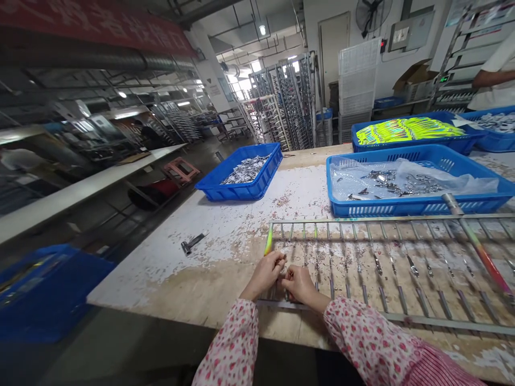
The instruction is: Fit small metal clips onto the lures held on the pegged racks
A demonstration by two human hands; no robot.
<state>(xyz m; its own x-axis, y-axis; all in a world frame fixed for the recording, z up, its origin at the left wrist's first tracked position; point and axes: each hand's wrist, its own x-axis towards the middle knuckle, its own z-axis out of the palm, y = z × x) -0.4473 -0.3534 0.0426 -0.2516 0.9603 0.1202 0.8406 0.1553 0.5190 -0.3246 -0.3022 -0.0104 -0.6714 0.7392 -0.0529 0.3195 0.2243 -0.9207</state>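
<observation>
A long metal rack (386, 218) lies on the table in front of me, lined with thin rods. Small shiny metal pieces (412, 266) hang between its rails. At the rack's left end, beside a yellow-green end bar (269, 239), my left hand (267, 272) is closed in a pinch. My right hand (300, 284) is curled closed just right of it, near the lower rail. The fingers of both hands are close together, and whatever they hold is too small or hidden to make out.
A blue basket (402, 206) with plastic lining and metal pieces stands behind the rack. Another blue tray (233, 192) of small pieces is at the back left. A dark T-shaped tool (192, 244) lies left. Yellow-green strips (406, 130) fill a farther tray. A person's arm (494, 79) shows far right.
</observation>
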